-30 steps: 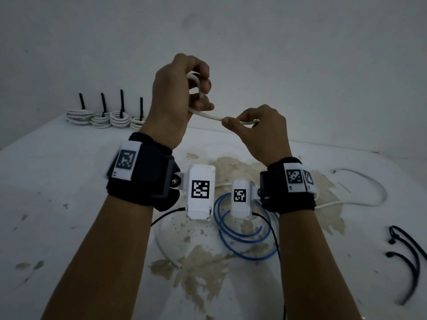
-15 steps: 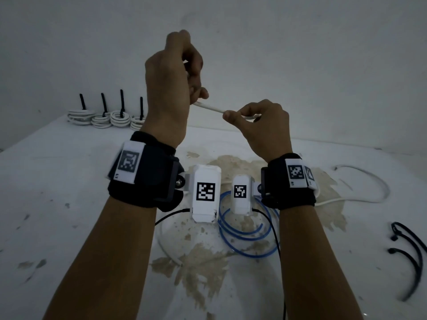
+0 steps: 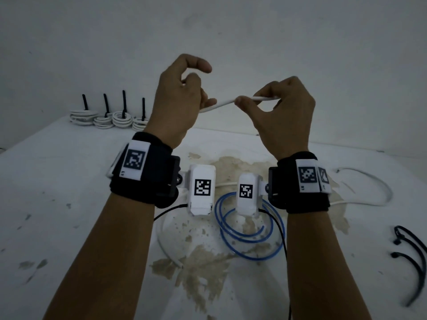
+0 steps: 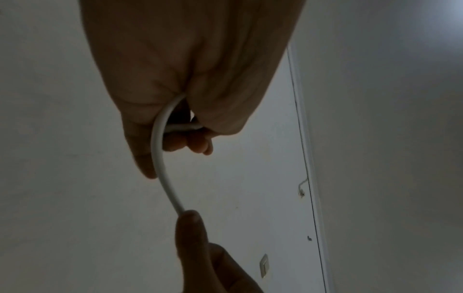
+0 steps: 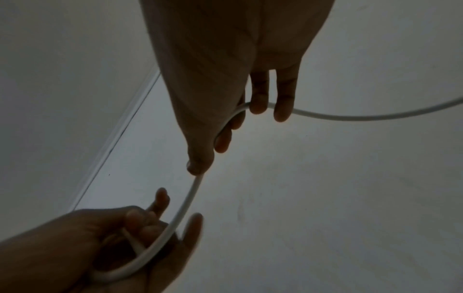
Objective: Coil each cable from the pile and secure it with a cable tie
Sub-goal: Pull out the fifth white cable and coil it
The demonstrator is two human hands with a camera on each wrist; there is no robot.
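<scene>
A white cable stretches between both raised hands above the table. My left hand grips a small loop of it; the loop shows curled inside the fingers in the left wrist view, and again as a white loop in the right wrist view. My right hand pinches the cable between thumb and forefinger. The cable's slack trails down to the table at the right. A blue cable lies loosely coiled on the table below the wrists, with another white cable beside it.
Several tied white coils with black ties standing up sit at the table's far left by the wall. Two black cable ties lie at the right edge. The white table has worn, brownish patches in the middle.
My left hand dropped from its raised position and turned, wrapping the cable round its fingers. The right hand moved slightly right and up, still pinching the cable.
</scene>
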